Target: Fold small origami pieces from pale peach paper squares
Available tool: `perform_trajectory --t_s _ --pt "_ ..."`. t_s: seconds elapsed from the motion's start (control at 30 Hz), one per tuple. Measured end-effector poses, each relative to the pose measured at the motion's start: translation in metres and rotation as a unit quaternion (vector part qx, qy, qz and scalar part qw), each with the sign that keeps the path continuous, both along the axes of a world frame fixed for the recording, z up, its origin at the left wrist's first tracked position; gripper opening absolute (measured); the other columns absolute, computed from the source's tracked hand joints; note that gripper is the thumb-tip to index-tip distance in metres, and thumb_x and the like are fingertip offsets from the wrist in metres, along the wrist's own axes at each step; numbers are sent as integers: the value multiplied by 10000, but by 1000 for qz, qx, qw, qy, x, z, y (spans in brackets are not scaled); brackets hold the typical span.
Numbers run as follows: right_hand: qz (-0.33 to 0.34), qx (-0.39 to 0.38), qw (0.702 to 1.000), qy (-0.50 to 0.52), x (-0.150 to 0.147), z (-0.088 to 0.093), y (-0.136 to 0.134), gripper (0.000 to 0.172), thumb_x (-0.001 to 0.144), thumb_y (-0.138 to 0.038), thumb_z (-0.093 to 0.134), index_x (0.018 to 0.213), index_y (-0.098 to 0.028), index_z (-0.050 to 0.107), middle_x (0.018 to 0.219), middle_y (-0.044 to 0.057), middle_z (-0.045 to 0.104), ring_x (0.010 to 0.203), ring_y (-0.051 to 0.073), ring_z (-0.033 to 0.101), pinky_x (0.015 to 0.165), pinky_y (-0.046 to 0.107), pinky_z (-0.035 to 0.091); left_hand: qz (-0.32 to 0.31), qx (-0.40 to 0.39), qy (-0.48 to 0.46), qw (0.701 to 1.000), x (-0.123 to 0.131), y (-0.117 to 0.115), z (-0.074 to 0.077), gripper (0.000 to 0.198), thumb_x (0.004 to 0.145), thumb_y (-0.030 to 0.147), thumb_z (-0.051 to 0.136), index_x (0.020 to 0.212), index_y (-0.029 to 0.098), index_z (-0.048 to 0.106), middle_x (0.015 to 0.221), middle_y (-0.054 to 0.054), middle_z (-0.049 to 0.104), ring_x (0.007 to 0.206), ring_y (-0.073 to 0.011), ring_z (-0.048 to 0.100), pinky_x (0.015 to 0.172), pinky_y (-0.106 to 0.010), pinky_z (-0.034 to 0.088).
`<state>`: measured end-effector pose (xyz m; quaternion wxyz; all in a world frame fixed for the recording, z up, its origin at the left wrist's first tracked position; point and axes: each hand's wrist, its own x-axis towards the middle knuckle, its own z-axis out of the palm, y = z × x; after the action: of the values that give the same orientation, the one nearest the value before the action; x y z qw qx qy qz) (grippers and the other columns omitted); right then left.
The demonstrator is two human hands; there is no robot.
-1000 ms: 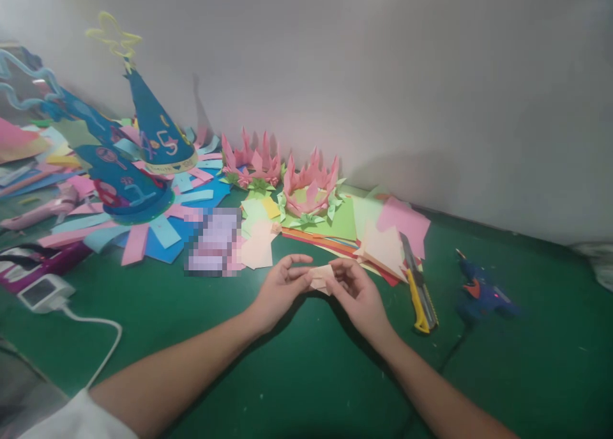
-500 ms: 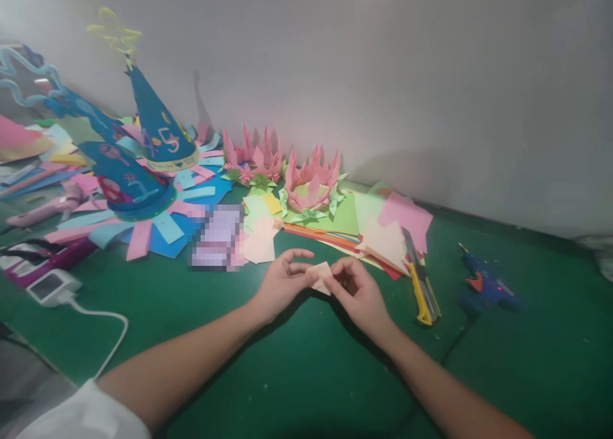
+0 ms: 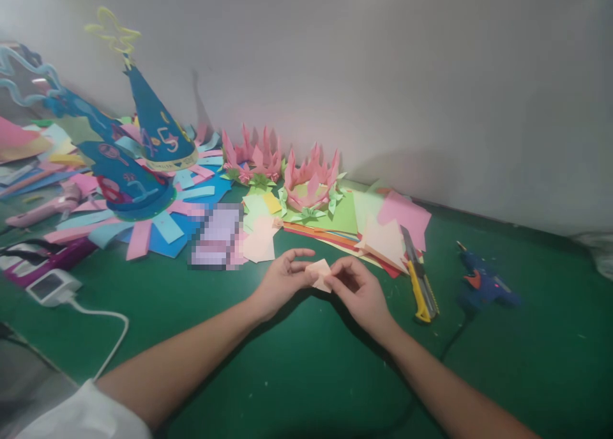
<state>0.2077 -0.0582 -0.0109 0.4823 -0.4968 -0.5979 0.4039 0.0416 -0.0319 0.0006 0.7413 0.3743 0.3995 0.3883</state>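
Note:
A small folded piece of pale pink paper [image 3: 320, 272] is held between my two hands above the green table [image 3: 306, 375]. My left hand [image 3: 283, 279] pinches its left side with the thumb on top, the upper fingers curving beyond it. On the other side, my right hand [image 3: 360, 291] grips the paper's right edge between thumb and bent index finger. Just behind the hands lie loose pale pink sheets [image 3: 261, 239] and a stack of coloured paper [image 3: 335, 218].
Two pink paper crowns [image 3: 313, 180] stand near the wall. Blue cone hats [image 3: 160, 123] fill the left side. A yellow box cutter [image 3: 420, 292] and a blue glue gun [image 3: 488, 279] lie to the right. A white cable [image 3: 115, 314] trails at lower left.
Both hands stay in nearly the same place with the paper. Its tilt has changed slightly, and the right fingers have shifted a little along its edge.

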Motion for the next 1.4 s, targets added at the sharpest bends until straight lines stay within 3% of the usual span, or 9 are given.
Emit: perform_trajectory --t_s 0.13,0.3,0.57,0.77,0.9,1.13,1.4 --pt "-4 18 999 -29 2 -2 0 88 794 -259 612 752 -197 565 703 -13 550 633 127 530 585 230 434 -44 -17 15 999 0 1 1 537 629 347 766 1063 107 559 749 -31 681 651 -110 624 692 -255 481" --pt "1 81 992 -93 2 2 0 53 806 -204 601 762 -205 630 755 11 621 719 153 580 682 264 457 -77 -38 25 996 -1 1 3 448 622 390 763 917 78 634 801 -63 691 719 -120 650 748 -257 505" --pt "18 140 983 -115 2 4 -1 97 827 -160 575 778 -218 636 742 3 623 694 138 582 654 250 460 -123 -76 32 989 -3 4 12 457 584 433 771 828 68 646 790 -83 693 730 -144 674 751 -261 517" --pt "-9 159 974 -161 3 0 -1 73 826 -199 580 814 -223 648 824 26 589 766 165 577 683 292 463 -82 -48 29 995 -1 2 5 390 624 427 751 787 82 669 768 -62 691 710 -124 656 763 -262 509" --pt "-28 225 944 -242 4 1 -2 112 821 -157 577 831 -228 664 777 23 533 742 164 528 651 299 435 -65 -45 34 996 1 -1 4 400 618 438 750 796 91 663 766 -63 691 695 -122 648 715 -251 506" --pt "12 306 902 -304 4 5 -5 248 848 -63 479 938 -213 655 716 27 560 692 160 493 619 302 390 -46 -45 37 997 5 -4 10 432 585 480 747 739 97 620 700 -26 649 632 -96 607 669 -239 492" --pt "63 269 905 -324 4 2 -5 213 875 -151 498 996 -246 645 912 55 670 811 199 558 729 360 447 -35 -44 37 998 4 -4 9 393 617 457 733 662 116 545 604 27 564 568 -65 544 673 -247 489"
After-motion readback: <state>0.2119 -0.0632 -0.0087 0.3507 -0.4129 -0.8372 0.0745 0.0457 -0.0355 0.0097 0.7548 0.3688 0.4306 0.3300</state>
